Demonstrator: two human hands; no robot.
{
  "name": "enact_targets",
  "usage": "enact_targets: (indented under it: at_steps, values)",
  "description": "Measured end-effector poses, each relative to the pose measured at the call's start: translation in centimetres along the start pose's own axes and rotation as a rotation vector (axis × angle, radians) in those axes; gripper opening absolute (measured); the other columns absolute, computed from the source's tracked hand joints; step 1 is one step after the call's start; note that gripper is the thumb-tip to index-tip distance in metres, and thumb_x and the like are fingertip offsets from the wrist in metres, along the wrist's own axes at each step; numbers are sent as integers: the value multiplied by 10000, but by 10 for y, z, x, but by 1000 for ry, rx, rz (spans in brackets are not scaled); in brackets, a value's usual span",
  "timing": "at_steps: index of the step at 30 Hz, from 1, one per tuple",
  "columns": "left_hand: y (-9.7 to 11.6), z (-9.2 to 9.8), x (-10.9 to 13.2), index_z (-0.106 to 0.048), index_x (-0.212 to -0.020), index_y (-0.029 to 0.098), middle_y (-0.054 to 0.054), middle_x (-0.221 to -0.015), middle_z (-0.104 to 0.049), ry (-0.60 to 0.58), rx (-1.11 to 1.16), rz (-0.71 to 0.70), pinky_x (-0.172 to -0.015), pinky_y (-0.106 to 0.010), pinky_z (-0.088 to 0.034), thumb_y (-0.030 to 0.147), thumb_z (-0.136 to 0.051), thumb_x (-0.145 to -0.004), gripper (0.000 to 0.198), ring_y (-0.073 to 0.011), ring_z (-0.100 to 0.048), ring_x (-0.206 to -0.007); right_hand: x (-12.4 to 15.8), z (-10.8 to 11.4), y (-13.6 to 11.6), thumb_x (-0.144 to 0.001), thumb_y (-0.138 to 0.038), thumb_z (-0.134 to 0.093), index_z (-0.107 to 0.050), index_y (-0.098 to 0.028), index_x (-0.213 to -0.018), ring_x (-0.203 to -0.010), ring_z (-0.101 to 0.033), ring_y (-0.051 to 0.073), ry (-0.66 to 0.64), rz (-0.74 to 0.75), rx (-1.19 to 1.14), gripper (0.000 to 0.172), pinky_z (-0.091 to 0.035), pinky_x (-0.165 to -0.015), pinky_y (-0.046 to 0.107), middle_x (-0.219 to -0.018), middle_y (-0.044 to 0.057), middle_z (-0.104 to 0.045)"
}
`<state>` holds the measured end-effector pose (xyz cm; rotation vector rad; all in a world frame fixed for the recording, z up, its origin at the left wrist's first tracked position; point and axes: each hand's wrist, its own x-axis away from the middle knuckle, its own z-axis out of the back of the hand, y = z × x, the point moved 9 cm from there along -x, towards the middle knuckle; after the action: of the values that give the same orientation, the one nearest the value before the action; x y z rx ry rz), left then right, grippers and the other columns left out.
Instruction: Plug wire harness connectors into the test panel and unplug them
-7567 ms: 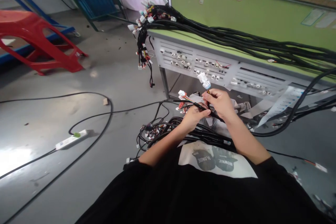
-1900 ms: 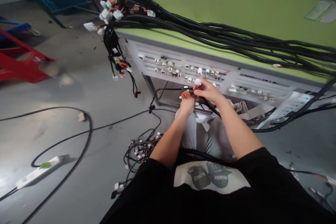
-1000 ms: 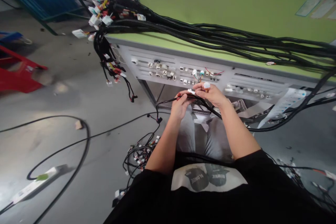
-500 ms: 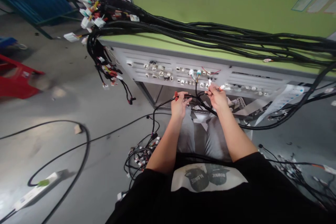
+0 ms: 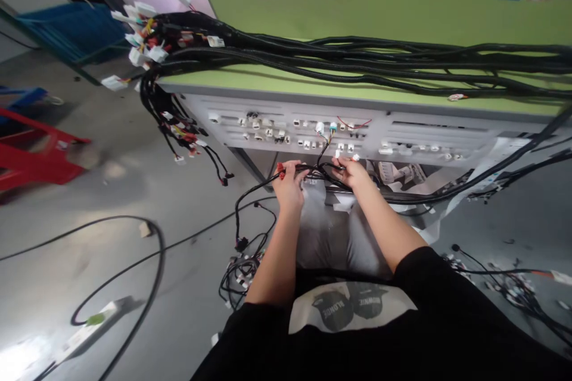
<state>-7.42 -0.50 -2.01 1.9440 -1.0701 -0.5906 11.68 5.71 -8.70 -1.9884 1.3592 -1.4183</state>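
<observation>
My left hand (image 5: 289, 183) is closed around a black wire harness (image 5: 313, 170) just below the front panel, with a red connector (image 5: 280, 170) sticking out by its fingers. My right hand (image 5: 351, 171) grips another part of the same harness a little to the right. Small white connectors (image 5: 356, 158) poke out at its fingertips. From between the hands, a branch rises to a white plug (image 5: 320, 128) and a teal plug (image 5: 333, 127) seated in the white socket panel (image 5: 379, 130). The fingers partly hide the wires.
Thick black cable bundles (image 5: 339, 65) lie along the green bench top (image 5: 250, 78), their white connectors hanging off its left end. A red stool (image 5: 40, 152) and a power strip (image 5: 89, 333) are on the floor at left. Tangled harnesses (image 5: 241, 274) lie beside my legs.
Both hands have moved slightly left in the view and the right hand has dropped lower, away from the panel's sockets. The harness stays held, and the camera view has shifted a little.
</observation>
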Motion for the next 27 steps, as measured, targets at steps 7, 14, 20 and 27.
enact_targets:
  at_steps: [7,14,20,27]
  values:
    - [19,-1,2,-525,-739,142,-36,-771,-584,39,-43,-76,-602,-310,-537,364,-655,-675,265,-161,-620,-696,-22,-17,19,-829,-117,-510,-546,-162,-788,-488,-555,70,-13,-121,-48,71,-483,-505,189,-598,-29,-638]
    - [23,-2,2,-521,-754,152,-31,-787,-580,30,-76,-96,-608,-302,-534,362,-629,-706,242,-161,-621,-730,-25,-24,21,-802,-85,-531,-538,-153,-749,-494,-583,73,-20,-5,-147,86,-501,-506,180,-594,-12,-657]
    - [24,-1,2,-521,-757,161,-22,-787,-579,36,-107,-106,-632,-310,-536,384,-614,-718,245,-152,-617,-729,-20,-27,18,-766,-108,-587,-539,-153,-754,-507,-602,88,-4,68,-192,66,-508,-511,190,-599,0,-664]
    - [24,1,1,-527,-753,150,-29,-791,-581,39,-74,-113,-638,-308,-540,371,-629,-713,246,-149,-615,-727,-19,-32,20,-774,-93,-564,-522,-154,-763,-484,-593,92,0,4,-235,75,-508,-505,203,-574,3,-657]
